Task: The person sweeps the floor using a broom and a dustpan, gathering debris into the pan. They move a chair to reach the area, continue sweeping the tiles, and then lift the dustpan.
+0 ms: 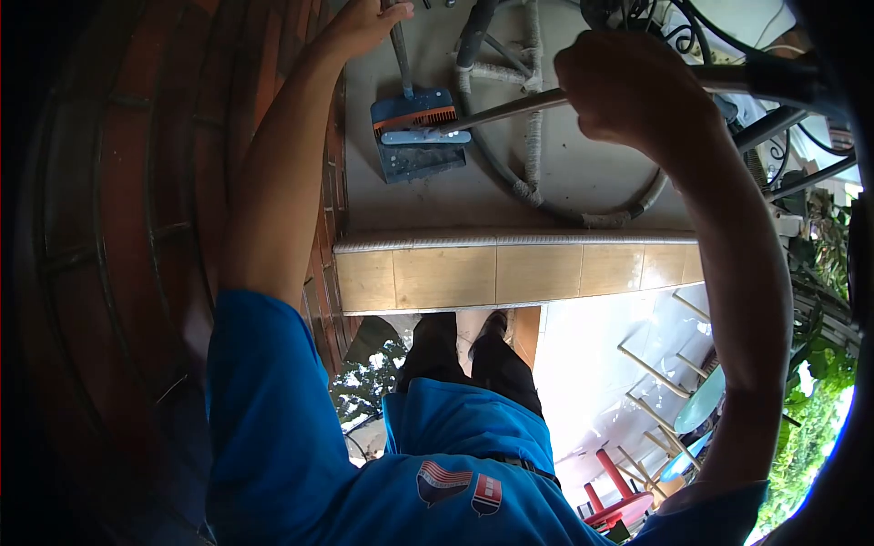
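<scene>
My left hand, partly cut off by the top edge, is closed around the handle of a long-handled dustpan. The dark blue dustpan stands on the grey floor near the brick wall. My right hand is wrapped around the stick of a broom, which slants down to the left. Its narrow light-blue head with orange bristles lies over the dustpan's pan. Whether any dirt lies under the bristles is hidden.
A brick wall runs along my left. Right of the dustpan is a wrapped round furniture base. A tiled step edge lies before my feet. Upturned stools stand lower right, a red stool among them.
</scene>
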The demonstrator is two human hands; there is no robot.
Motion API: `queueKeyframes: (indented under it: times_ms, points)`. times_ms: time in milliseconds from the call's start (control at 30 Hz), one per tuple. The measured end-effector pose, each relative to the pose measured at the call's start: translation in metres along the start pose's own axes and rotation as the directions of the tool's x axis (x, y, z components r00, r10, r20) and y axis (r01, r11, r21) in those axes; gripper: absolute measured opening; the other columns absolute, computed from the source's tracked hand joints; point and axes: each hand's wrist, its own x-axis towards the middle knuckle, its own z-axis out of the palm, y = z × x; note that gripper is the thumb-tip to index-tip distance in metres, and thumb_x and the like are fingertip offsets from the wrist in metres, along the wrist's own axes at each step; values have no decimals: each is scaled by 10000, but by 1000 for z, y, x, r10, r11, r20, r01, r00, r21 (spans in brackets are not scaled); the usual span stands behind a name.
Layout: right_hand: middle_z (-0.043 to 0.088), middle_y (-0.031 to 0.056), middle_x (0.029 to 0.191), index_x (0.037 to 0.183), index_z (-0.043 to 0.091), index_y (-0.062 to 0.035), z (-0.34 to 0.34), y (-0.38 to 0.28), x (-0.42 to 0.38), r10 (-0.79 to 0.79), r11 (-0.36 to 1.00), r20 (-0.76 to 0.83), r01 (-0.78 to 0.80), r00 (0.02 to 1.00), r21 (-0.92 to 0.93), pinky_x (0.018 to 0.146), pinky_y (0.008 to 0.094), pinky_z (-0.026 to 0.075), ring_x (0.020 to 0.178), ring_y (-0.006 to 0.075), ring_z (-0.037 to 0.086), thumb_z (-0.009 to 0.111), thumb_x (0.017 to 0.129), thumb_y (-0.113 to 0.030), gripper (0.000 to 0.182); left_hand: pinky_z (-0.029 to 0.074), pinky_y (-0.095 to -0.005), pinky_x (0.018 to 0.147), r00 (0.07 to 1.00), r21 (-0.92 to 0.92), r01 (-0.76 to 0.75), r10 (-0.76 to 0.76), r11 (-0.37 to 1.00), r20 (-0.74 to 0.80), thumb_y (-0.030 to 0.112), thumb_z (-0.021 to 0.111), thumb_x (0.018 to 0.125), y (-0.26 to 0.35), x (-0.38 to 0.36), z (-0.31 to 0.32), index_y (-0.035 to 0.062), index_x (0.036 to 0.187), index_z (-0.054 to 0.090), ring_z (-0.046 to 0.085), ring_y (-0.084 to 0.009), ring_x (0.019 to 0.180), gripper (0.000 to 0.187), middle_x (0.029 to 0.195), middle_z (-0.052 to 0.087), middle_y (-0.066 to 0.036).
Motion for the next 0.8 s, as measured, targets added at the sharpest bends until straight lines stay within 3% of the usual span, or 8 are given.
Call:
queueKeyframes:
  times_ms: [67,200,267,467,667,800]
  points:
    - [653,102,852,794,640,-44,-15,-1,-17,10,1000,100,-12,995,20,719,373,545,795,249,662,610,741,-73,67,490,-303,763,1000,-22,4,-4,1000,14,359,533,917,-2,1,-2,87,1119,527,553,-110,999,339,1059,650,-28]
    - [651,71,763,738,659,-100,15,-27,-44,-161,983,-163,172,973,57,727,348,510,762,219,656,602,743,-95,57,489,-304,762,1000,-52,2,0,999,26,341,534,924,-4,0,-1,80,1102,532,561,-108,972,316,1022,652,-31]
    - [665,76,808,778,678,-107,24,-48,-35,-189,982,97,186,977,30,714,355,526,779,230,665,609,750,-112,75,487,-300,760,999,-40,-5,6,999,35,336,538,924,-2,-1,-3,74,1084,542,563,-105,957,307,996,651,-31]
    - [679,92,837,855,694,-63,35,-26,18,-88,995,205,76,975,62,674,375,561,824,244,678,609,777,-133,135,474,-287,758,998,-74,-29,33,997,51,337,545,921,2,0,3,64,1045,563,566,-105,926,300,943,646,-22]
    - [672,102,841,790,673,-55,22,-10,-13,-24,998,34,23,999,51,672,377,561,802,248,675,603,746,-76,85,474,-286,763,996,-83,-46,52,995,73,326,535,928,-2,-3,0,76,1026,553,552,-102,930,270,952,636,-19]
    - [670,104,820,755,671,-66,12,-5,-49,-13,998,34,11,999,57,703,362,549,784,239,674,606,741,-77,68,479,-289,781,989,-86,-72,82,994,119,314,520,938,0,-14,-3,84,1001,533,545,-103,964,239,967,627,-19]
